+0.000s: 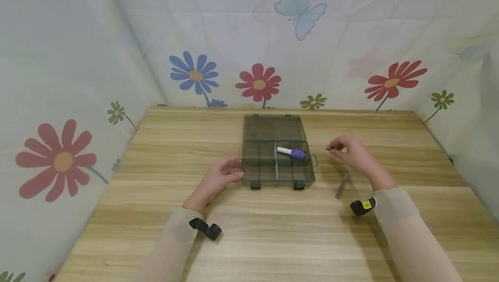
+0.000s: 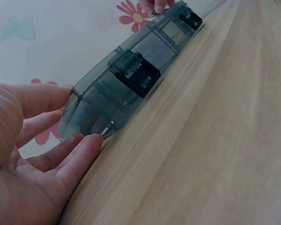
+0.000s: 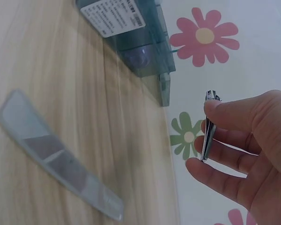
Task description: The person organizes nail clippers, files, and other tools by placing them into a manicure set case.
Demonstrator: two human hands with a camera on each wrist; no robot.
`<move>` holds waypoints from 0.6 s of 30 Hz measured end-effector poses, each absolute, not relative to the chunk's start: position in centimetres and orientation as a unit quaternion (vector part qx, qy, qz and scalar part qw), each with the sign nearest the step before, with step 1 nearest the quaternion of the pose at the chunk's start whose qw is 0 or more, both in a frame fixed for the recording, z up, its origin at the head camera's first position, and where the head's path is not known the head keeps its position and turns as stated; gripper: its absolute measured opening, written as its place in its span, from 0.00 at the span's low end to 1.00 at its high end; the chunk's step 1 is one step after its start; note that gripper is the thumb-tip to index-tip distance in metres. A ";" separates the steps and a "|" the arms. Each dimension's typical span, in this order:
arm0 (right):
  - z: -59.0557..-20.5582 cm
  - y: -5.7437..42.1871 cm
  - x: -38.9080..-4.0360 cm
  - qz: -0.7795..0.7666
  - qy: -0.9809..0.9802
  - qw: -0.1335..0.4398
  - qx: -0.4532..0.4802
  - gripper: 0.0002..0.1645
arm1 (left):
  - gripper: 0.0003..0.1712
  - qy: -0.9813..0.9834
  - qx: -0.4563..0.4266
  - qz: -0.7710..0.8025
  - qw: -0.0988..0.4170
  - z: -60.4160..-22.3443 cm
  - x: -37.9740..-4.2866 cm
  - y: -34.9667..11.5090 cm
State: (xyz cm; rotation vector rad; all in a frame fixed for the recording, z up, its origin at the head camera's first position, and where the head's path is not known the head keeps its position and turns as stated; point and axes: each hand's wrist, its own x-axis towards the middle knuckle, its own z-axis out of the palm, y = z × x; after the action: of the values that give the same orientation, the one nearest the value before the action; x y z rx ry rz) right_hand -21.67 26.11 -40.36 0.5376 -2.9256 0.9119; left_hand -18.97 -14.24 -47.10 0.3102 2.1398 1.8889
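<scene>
A translucent dark green compartment box (image 1: 255, 173) stands on the table with its lid (image 1: 274, 128) folded back. My left hand (image 1: 220, 178) holds its left end; in the left wrist view thumb and fingertips (image 2: 91, 143) lie at opposite edges of that end wall. A purple nail polish bottle (image 1: 298, 154) with a white cap lies in the back right compartment. Off the box's right side, my right hand (image 1: 356, 156) pinches a small silver nail clipper (image 3: 208, 136) between thumb and fingers, raised above the table. Below it, a flat clear nail file (image 3: 61, 157) lies on the wood.
White dividers (image 1: 276, 173) split the box into compartments, and two black latches (image 1: 255, 185) hang at its front. A printed label (image 3: 113, 16) is on the box's underside or side. Behind the wooden table (image 1: 249, 238) hangs a flowered cloth (image 1: 226, 22).
</scene>
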 end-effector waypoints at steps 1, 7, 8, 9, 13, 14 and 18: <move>-40.3 26.0 -21.7 0.292 -0.941 0.016 0.173 0.06 | 0.32 0.739 0.105 0.652 0.133 -47.5 -19.2 -14.3; -40.0 25.1 -21.7 0.290 -0.940 0.023 0.178 0.06 | 0.32 0.741 0.105 0.652 0.124 -47.7 -19.2 -14.2; -40.0 25.0 -21.8 0.290 -0.940 0.024 0.180 0.06 | 0.32 0.741 0.103 0.652 0.124 -47.7 -19.2 -14.2; -40.0 24.9 -21.8 0.292 -0.939 0.024 0.181 0.06 | 0.32 0.741 0.103 0.652 0.124 -47.7 -19.2 -14.2; -39.9 24.4 -22.1 0.295 -0.937 0.023 0.185 0.06 | 0.32 0.739 0.100 0.653 0.131 -47.6 -19.3 -14.2; -39.9 24.3 -22.1 0.295 -0.937 0.022 0.186 0.06 | 0.32 0.739 0.100 0.653 0.133 -47.6 -19.3 -14.2; -39.7 23.7 -22.3 0.297 -0.935 0.022 0.191 0.07 | 0.32 0.735 0.103 0.655 0.143 -46.9 -19.1 -14.1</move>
State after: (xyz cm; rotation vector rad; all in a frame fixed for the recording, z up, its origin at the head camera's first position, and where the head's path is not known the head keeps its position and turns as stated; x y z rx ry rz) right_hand -22.29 23.68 -39.69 0.5911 -2.8978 0.9188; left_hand -19.09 -14.14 -46.88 0.2969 2.1186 1.8902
